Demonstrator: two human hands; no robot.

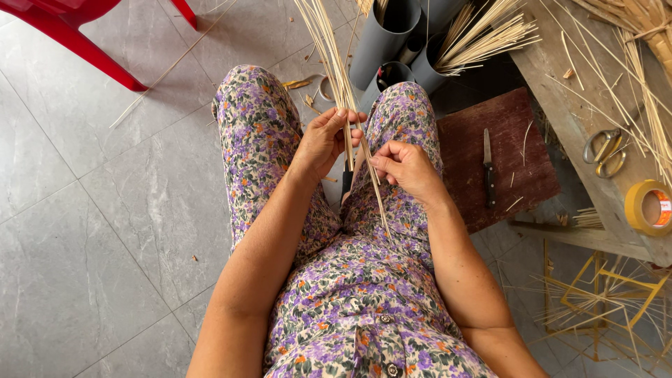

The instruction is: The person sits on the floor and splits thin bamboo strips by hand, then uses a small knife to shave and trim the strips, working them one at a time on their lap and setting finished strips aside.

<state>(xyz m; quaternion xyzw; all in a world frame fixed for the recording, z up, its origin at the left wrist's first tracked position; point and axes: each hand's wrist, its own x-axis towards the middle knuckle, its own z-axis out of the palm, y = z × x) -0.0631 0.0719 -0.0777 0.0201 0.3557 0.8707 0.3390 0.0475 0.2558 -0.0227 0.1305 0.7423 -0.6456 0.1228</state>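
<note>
I sit with my knees apart in floral purple clothing. My left hand (323,142) grips a bundle of thin pale bamboo sticks (330,49) that rises up and away from my lap. My right hand (404,166) pinches a single stick (378,199) from the bundle; its lower end slants down over my right thigh. Both hands meet between my knees, fingers almost touching.
Grey plastic tubes (383,38) holding more sticks stand ahead on the tiled floor. A dark red board (518,175) with a knife (488,168) lies to my right. A wooden bench (581,133) carries scissors (606,152) and a tape roll (649,207). A red plastic chair (77,35) stands at upper left.
</note>
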